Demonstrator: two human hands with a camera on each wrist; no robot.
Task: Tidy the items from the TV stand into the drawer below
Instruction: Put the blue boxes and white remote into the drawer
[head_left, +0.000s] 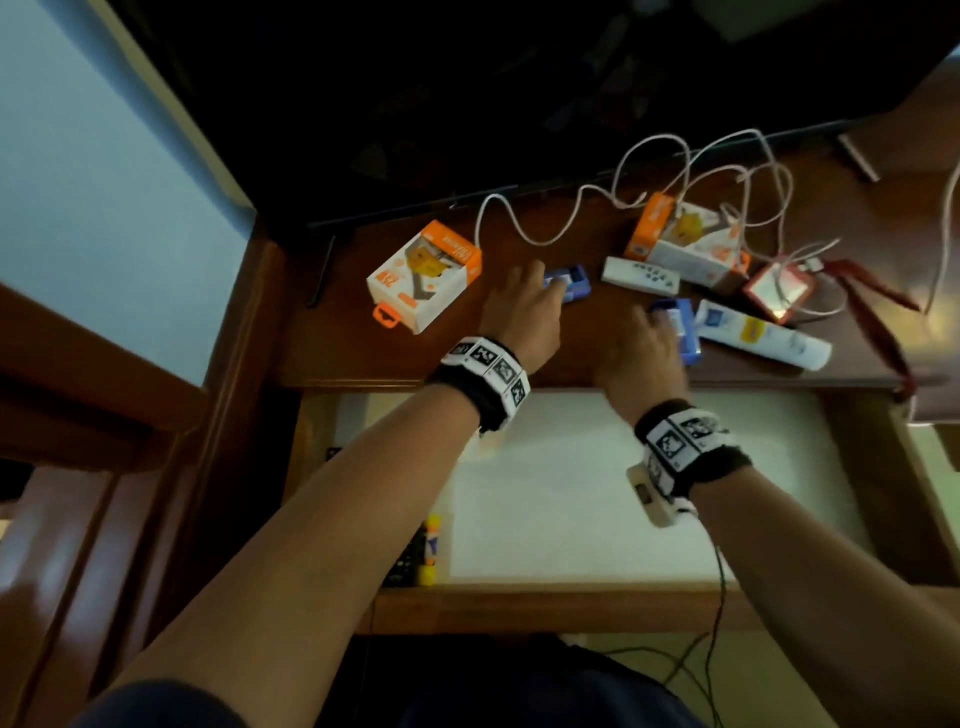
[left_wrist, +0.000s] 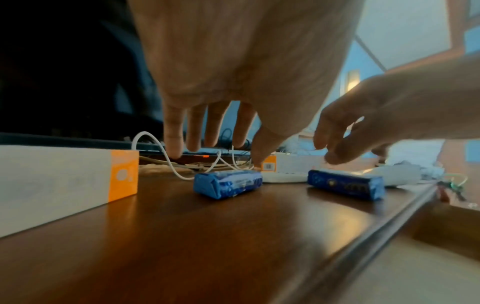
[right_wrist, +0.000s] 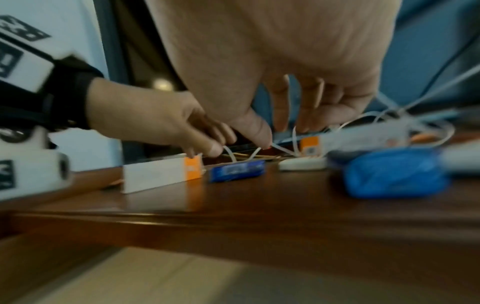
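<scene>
On the brown TV stand top (head_left: 358, 343) lie two small blue packets. My left hand (head_left: 524, 306) hovers over the left blue packet (head_left: 569, 283), fingers hanging straight above it (left_wrist: 227, 183) without touching. My right hand (head_left: 644, 343) reaches over the right blue packet (head_left: 683, 327), fingers loosely bent just above it (left_wrist: 345, 185). In the right wrist view this packet (right_wrist: 394, 174) is close and blurred. Neither hand holds anything. The open drawer (head_left: 779, 467) with a white lining sits below the stand's front edge.
Two orange-and-white boxes (head_left: 423, 275) (head_left: 680, 244), a white remote (head_left: 640, 274), a white tube (head_left: 761, 335), a red card holder with lanyard (head_left: 776, 291) and tangled white cable (head_left: 649, 176) lie on the stand. A glue stick (head_left: 431, 545) lies at the drawer's left. The dark TV stands behind.
</scene>
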